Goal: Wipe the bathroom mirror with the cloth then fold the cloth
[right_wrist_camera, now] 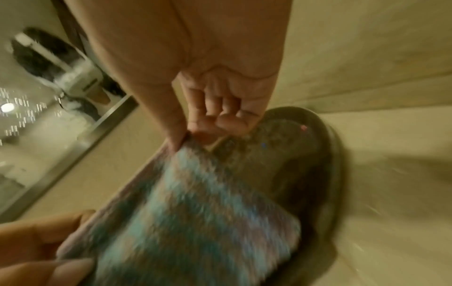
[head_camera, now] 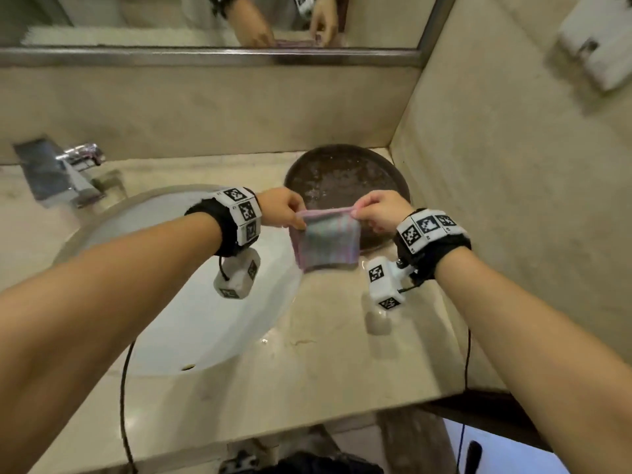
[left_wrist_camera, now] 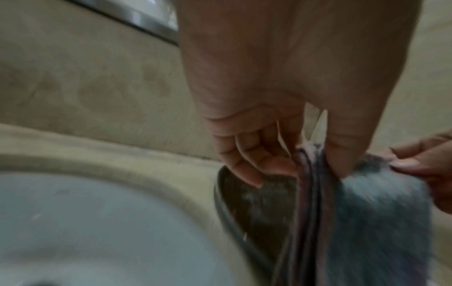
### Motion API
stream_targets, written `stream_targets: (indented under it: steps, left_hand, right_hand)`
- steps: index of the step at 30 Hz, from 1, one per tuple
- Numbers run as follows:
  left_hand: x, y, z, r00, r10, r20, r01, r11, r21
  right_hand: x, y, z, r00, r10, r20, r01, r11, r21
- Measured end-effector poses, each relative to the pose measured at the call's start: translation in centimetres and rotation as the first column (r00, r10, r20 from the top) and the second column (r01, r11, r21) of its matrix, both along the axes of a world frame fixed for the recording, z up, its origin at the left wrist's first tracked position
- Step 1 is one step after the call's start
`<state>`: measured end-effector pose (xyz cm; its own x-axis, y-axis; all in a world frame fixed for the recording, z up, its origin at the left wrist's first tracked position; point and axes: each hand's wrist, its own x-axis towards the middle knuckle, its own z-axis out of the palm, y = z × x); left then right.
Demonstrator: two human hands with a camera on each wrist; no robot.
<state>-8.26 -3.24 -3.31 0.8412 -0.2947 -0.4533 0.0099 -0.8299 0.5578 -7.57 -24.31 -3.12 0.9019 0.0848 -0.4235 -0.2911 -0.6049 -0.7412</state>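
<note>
A small pink and blue cloth (head_camera: 326,239), folded into layers, hangs in the air above the counter between both hands. My left hand (head_camera: 285,210) pinches its upper left corner and my right hand (head_camera: 374,212) pinches its upper right corner. In the left wrist view the thumb and fingers of my left hand (left_wrist_camera: 315,160) clamp the stacked edges of the cloth (left_wrist_camera: 381,222). In the right wrist view my right hand (right_wrist_camera: 188,139) pinches a corner of the cloth (right_wrist_camera: 195,209). The mirror (head_camera: 136,18) runs along the top and reflects both hands.
A dark round tray (head_camera: 342,176) lies on the beige counter (head_camera: 307,371) just behind the cloth. A white sink basin (head_camera: 191,302) lies at the left with a chrome tap (head_camera: 65,172) behind it. Walls close the back and right; a white holder (head_camera: 598,46) hangs at the upper right.
</note>
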Motion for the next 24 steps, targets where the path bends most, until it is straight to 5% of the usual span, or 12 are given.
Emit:
stream_targets:
  steps: [3,6,10,13,16,24]
  left_hand:
    - [3.7,-0.5,3.8,0.948,0.107,0.299,-0.084,0.993,-0.087]
    - [6.7,-2.0,6.4,0.802,0.154,0.577,-0.133,0.988,-0.079]
    - [8.3,-3.4,5.1,0.699,0.052,0.714,-0.084,0.996,0.01]
    - [7.3,-4.4,0.2,0.773,-0.216,0.597,0.022,0.949,0.314]
    - [5.3,-5.4,-4.4,0.816,-0.509,0.275,0.268,0.754,0.599]
    - [5.1,-6.4,-5.3,0.896,-0.437,0.078,0.319,0.756,0.572]
  right_hand:
    - [4.6,-0.4,3.3,0.962,-0.137,0.235,0.121,0.989,0.08]
    - [7.8,-0.6,5.7,0.871,-0.177,0.458,0.138,0.984,0.116]
    - [8.6,-1.7,3.9,0.774,-0.166,0.611,0.172,0.984,0.05]
    - [7.3,-2.9,-2.1,0.862,-0.022,0.506,0.134,0.973,-0.186]
    - [5.0,-4.2,-7.3,0.941,0.292,0.174,-0.152,0.819,-0.553]
    - [4.0,-3.0,-6.8,0.904,0.425,0.051,-0.266,0.652,-0.71]
